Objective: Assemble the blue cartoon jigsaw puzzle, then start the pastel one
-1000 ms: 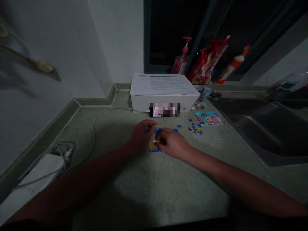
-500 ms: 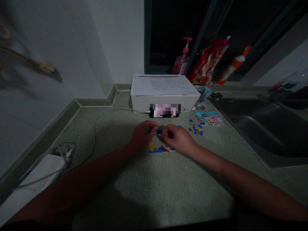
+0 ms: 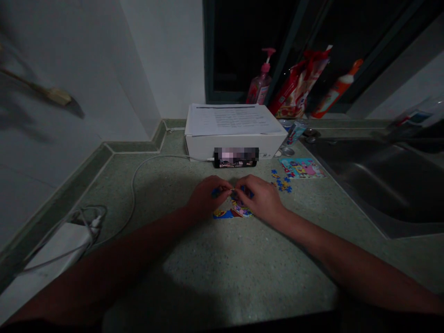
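Observation:
My left hand [image 3: 207, 194] and my right hand [image 3: 261, 194] meet fingertip to fingertip above a partly assembled jigsaw puzzle [image 3: 227, 214]. Pinched between their thumbs and forefingers is a small yellowish puzzle piece [image 3: 232, 189], mostly covered by the fingers. Blue, yellow and pink printing shows along the puzzle's near edge, while the hands hide much of the rest. To the right of my right hand lie several loose blue-and-yellow puzzle pieces [image 3: 284, 186]. Just behind them is a colourful cartoon picture card [image 3: 305, 168] lying flat.
A phone [image 3: 236, 163] on a white cable [image 3: 133, 185] leans against a white box [image 3: 201, 147] topped with printed paper [image 3: 236, 120]. At right is a metal sink [image 3: 398, 185]. A power strip [image 3: 52, 252] lies at left. Bottles and a red bag [image 3: 294, 92] stand by the window.
My fingertips have come together, with a small puzzle piece showing between them. More of the pink part of the puzzle shows below the hands. The view has shifted slightly.

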A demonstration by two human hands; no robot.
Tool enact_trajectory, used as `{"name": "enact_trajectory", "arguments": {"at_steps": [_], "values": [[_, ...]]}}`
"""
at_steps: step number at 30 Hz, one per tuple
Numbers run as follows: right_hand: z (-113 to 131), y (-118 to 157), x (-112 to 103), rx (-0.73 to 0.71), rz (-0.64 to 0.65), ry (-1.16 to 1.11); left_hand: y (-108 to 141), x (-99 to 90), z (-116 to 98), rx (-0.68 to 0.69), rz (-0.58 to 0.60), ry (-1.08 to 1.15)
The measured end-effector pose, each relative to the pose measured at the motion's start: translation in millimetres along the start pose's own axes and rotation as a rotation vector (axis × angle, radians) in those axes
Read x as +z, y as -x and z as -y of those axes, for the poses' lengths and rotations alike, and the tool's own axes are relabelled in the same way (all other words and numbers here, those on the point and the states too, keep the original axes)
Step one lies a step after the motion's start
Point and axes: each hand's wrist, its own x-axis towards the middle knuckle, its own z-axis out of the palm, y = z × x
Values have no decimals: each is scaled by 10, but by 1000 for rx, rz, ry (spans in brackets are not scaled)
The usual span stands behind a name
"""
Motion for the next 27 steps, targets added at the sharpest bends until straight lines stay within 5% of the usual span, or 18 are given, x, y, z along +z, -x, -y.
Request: {"name": "enact_trajectory", "arguments": {"at_steps": [9, 27], "values": [[22, -11, 25, -14, -6, -175, 14, 16, 35, 53, -22, -26], [20, 24, 26, -1, -13, -97, 20, 12, 26, 75, -57, -37]]}}
